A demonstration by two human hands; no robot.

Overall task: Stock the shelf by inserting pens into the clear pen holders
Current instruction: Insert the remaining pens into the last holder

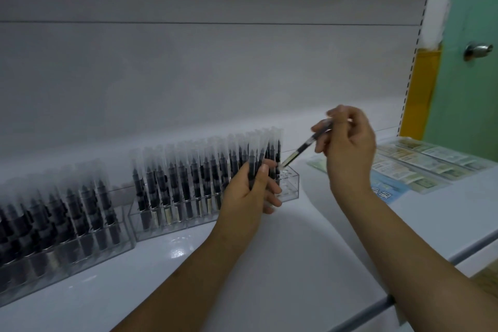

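Pen (304,144) pinched at upper end by right hand (347,148), thumb and curled fingers closed round it; pen tilted, lower tip at empty holes at right end of clear pen holder (289,183). Left hand (250,191) grips bundle of pens (257,167) upright, fingers wrapped round barrels, just in front of holder. Holder otherwise packed with upright capped pens. Second holder (67,245) further left, also full. Both stand on white shelf (269,264). Printed sheets (420,164) lie flat at right. Green door (469,89) with knob beyond shelf upright.
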